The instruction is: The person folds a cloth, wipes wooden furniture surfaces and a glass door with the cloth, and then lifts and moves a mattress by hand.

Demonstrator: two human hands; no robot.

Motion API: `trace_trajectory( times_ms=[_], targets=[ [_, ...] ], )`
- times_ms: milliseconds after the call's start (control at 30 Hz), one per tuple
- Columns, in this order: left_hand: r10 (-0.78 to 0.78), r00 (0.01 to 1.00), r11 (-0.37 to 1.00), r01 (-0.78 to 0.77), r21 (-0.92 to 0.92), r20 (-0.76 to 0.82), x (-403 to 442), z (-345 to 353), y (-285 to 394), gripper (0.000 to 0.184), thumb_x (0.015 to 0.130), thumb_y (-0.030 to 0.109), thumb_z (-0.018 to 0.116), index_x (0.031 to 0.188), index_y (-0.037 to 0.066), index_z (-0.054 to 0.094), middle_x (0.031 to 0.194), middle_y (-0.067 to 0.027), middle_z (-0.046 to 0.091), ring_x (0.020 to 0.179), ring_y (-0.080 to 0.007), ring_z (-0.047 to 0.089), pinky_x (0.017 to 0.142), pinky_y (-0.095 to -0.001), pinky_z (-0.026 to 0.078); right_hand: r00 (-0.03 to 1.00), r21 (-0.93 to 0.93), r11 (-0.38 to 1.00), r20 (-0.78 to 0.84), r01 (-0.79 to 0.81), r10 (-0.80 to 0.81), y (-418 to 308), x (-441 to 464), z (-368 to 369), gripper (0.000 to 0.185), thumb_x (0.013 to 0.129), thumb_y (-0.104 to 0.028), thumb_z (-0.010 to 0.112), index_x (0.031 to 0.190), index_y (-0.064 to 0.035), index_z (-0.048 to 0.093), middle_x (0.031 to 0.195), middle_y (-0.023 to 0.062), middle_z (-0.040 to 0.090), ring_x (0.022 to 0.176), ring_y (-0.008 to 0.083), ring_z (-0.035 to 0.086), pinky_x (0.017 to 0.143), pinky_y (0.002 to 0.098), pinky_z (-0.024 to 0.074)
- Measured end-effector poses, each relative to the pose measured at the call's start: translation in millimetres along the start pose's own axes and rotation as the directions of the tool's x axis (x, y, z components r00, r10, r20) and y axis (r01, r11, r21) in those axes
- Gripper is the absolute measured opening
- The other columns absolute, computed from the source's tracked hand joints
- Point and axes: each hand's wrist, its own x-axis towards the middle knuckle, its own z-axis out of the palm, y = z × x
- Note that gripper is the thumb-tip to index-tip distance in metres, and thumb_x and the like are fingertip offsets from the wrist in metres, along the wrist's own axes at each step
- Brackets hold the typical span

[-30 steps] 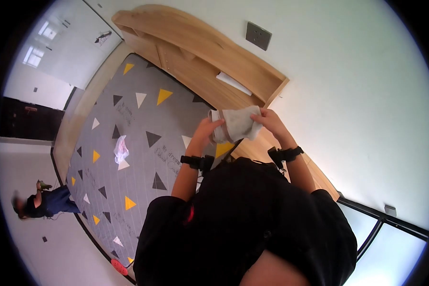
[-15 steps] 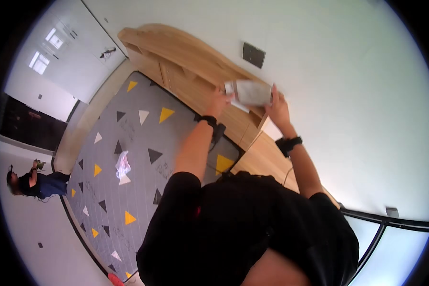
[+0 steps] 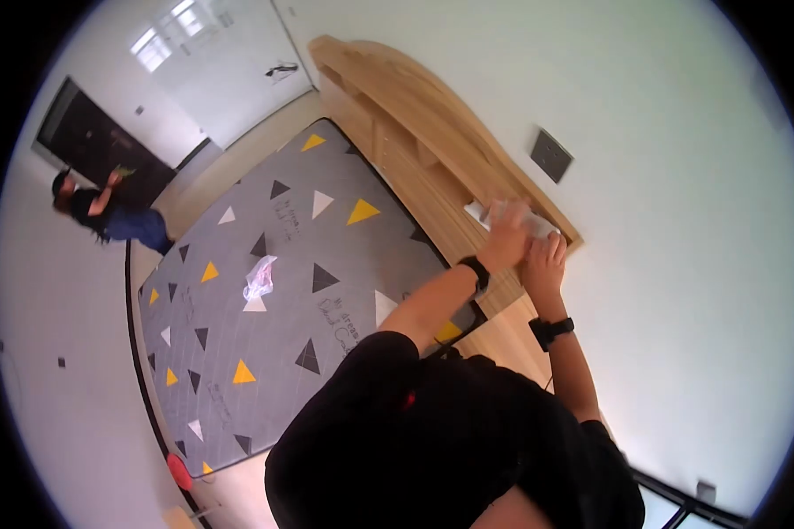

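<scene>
A whitish packet [image 3: 543,227] is at the near end of the wooden headboard [image 3: 432,115], by its open shelf; its exact kind is too blurred to tell. My left hand [image 3: 505,240] is closed on the packet's left part, its fingertips smeared by motion. Close beside it, my right hand [image 3: 545,264] has its fingers curled over the packet's near side. Part of the packet is hidden behind both hands. A small white piece [image 3: 477,214] shows at the shelf edge, left of my left hand. Both wrists wear black bands.
Below the headboard lies a grey mattress [image 3: 282,256] with triangle patterns and a crumpled clear plastic bag [image 3: 258,279] on it. A wall socket [image 3: 551,156] is above the headboard. Another person [image 3: 106,212] stands by the far wall, near a dark door [image 3: 106,137].
My hands have brought the packet down from in front of the headboard to its near end. They have moved closer together. The view has turned, and the other person appears higher.
</scene>
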Motion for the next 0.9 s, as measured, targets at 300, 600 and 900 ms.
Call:
trace_trajectory(
  times_ms=[300, 600, 900],
  targets=[
    [-0.006, 0.975, 0.991, 0.035, -0.126, 0.224, -13, 26, -17, 0.052, 0.085, 0.024, 0.046, 0.134, 0.009, 0.039, 0.141, -0.0063, 0.035, 0.132, -0.0236, 0.029, 0.108, -0.0417, 0.02, 0.775, 0.044, 0.991, 0.627, -0.127, 0.071, 3, 24, 12, 0.036, 0.072, -0.018, 0.061, 0.104, -0.0056, 0.048, 0.096, 0.0183, 0.052, 0.083, 0.0364, 0.058, 0.065, 0.0423, 0.0509],
    [0.051, 0.993, 0.998, -0.048, -0.038, 0.108, -5, 58, -33, 0.046, 0.088, 0.027, 0.043, 0.13, 0.008, 0.045, 0.138, -0.0074, 0.041, 0.128, -0.0254, 0.037, 0.103, -0.0464, 0.028, 0.68, -0.055, 0.97, 0.704, -0.236, 0.206, 16, 22, 56, 0.046, 0.08, -0.024, 0.057, 0.121, -0.0105, 0.042, 0.1, 0.0202, 0.052, 0.079, 0.0343, 0.062, 0.057, 0.0406, 0.0524],
    [0.049, 0.79, 0.971, 0.105, -0.214, 0.611, 12, 61, -47, 0.059, 0.088, 0.031, 0.04, 0.141, 0.008, 0.027, 0.15, -0.008, 0.017, 0.138, -0.0256, 0.015, 0.109, -0.0461, 0.012, 0.577, -0.23, 0.933, 0.736, -0.278, 0.353, 6, 40, 60, 0.053, 0.082, -0.018, 0.053, 0.132, -0.0123, 0.035, 0.098, 0.0217, 0.056, 0.074, 0.0328, 0.064, 0.055, 0.0421, 0.0523]
  ],
)
